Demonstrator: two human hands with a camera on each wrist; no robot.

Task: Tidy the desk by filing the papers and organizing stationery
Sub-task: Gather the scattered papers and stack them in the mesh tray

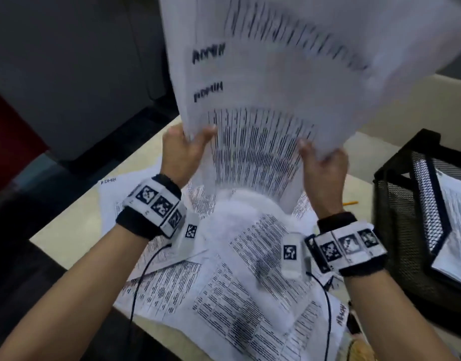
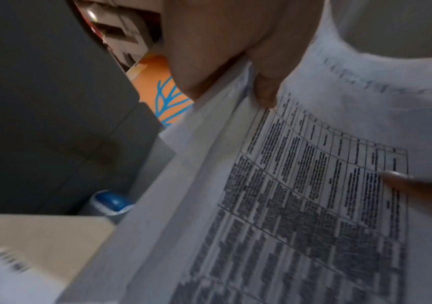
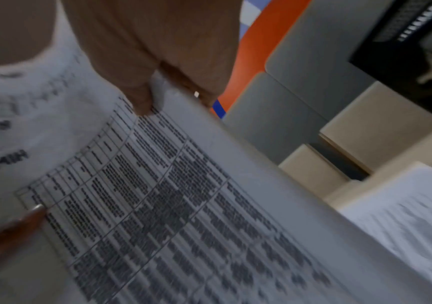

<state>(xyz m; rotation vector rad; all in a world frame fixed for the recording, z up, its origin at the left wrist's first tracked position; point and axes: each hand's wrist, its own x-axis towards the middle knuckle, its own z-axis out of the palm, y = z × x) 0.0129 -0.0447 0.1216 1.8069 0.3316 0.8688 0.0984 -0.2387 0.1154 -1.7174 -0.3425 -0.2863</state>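
A thick sheaf of printed papers [image 1: 276, 74] is raised upright above the desk, blurred by motion, with "ADMIN" handwritten on two sheets. My left hand [image 1: 185, 144] grips its left edge, thumb on the front. My right hand [image 1: 323, 162] grips its right edge. Up close, the left wrist view has the left hand [image 2: 235, 51] pinching the papers [image 2: 300, 205] by their edge. From the right wrist, the right hand [image 3: 158, 61] pinches the printed tables of the papers [image 3: 170, 205]. More printed sheets [image 1: 224, 295] lie scattered on the beige desk [image 1: 75, 227] under my wrists.
A black mesh tray [image 1: 419, 204] with papers inside stands on the desk at the right. A yellow pencil [image 1: 350, 203] lies beside it. Grey panels [image 1: 81, 74] rise behind the desk. A blue-capped object [image 2: 111, 202] sits beyond the desk edge.
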